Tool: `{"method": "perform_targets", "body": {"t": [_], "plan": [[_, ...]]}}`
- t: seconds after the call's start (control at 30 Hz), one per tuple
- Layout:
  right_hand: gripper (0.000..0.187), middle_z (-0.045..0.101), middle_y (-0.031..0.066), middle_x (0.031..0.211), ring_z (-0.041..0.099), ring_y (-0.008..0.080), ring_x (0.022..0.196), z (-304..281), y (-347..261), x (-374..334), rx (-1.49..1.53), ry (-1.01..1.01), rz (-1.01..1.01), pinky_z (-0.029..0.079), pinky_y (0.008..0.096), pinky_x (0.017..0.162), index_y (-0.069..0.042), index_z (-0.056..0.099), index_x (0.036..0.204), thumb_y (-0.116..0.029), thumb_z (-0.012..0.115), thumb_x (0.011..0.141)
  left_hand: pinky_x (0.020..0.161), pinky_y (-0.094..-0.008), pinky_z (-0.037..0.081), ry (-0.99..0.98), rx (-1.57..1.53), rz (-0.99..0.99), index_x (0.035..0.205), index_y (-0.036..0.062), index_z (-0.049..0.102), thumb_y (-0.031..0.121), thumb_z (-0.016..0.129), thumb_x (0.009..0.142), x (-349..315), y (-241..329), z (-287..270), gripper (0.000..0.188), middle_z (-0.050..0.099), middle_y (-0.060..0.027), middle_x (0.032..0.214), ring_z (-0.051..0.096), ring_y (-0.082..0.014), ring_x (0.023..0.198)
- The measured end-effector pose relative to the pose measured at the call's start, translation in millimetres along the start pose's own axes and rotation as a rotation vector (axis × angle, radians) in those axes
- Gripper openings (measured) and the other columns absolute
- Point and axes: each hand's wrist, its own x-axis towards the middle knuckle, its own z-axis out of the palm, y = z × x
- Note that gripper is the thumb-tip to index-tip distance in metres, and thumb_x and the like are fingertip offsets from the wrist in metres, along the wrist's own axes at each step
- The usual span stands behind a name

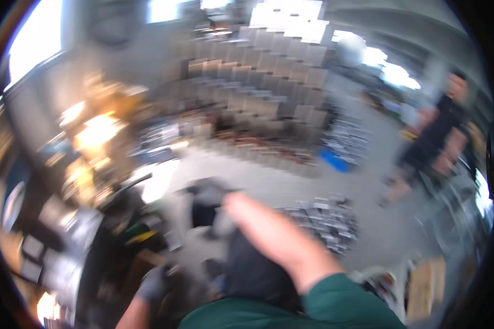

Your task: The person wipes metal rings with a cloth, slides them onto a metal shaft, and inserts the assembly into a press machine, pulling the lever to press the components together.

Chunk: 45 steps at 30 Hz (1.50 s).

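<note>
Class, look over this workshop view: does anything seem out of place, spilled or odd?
The heap of small grey pieces lies loose on the floor, right of the right hand. It looks spilled compared with the neater stack behind, but may belong there. Blur would hide damage.

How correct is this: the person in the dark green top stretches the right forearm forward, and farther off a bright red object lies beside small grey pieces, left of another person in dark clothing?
Only the colour is wrong: the head view shows a bright blue object, not a red one, beside the small grey pieces, left of the other person in dark clothing. The rest holds.
</note>
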Motion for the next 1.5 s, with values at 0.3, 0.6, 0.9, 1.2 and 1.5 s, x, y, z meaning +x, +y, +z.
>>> {"method": "perform_targets", "body": {"t": [0.3,0.6,0.9,1.2,1.5], "plan": [[0.045,0.065,0.0103,0.128,0.058,0.0185,0.117,-71,72,-39,0.533,0.019,-0.175,0.046,0.0340,0.104,-0.001,0.058,0.123,-0.014,0.077,0.084,0.084,-0.0293,0.052,0.994,-1.298,0.320,0.149,0.0048,0.039,0.010,0.064,0.088,-117,-14,-105,0.066,0.063,-0.0101,0.100,0.061,-0.0155,0.090],[0.048,0.065,0.0107,0.130,0.061,0.0216,0.118,-34,66,7,0.507,-0.078,-0.204,0.046,0.0366,0.106,-0.002,0.058,0.126,-0.010,0.077,0.083,0.064,-0.0300,0.042,1.730,-1.579,0.388,0.143,0.0081,0.036,0.009,0.064,0.086,-238,-160,-131,0.063,0.043,-0.0012,0.076,0.044,-0.0124,0.067],[0.031,0.070,0.0115,0.115,0.065,0.0208,0.109,-14,-38,0,0.248,-0.052,-0.070,0.052,0.0368,0.098,0.000,0.065,0.122,-0.005,0.065,0.091,0.068,-0.0263,0.054,0.695,-1.604,0.380,0.143,0.0011,0.045,0.018,0.055,0.081,-104,6,-138,0.065,0.062,-0.0057,0.091,0.061,-0.0144,0.078],[0.027,0.072,0.0204,0.102,0.069,0.0331,0.101,-12,-32,-13,0.162,0.145,-0.081,0.052,0.0390,0.088,-0.005,0.070,0.106,-0.006,0.066,0.079,0.086,-0.0317,0.048,0.096,-1.413,0.112,0.126,0.0001,0.056,0.018,0.056,0.099,-2,-46,19,0.033,0.059,-0.0053,0.094,0.055,-0.0161,0.087],[0.027,0.073,0.0193,0.099,0.070,0.0341,0.095,-13,-31,8,0.116,0.153,0.066,0.053,0.0398,0.084,-0.005,0.071,0.105,-0.007,0.068,0.078,0.095,-0.0394,0.049,0.092,-1.525,-0.011,0.139,-0.0002,0.051,0.019,0.057,0.096,-11,-14,-22,0.047,0.062,-0.0115,0.113,0.060,-0.0240,0.102]]}}
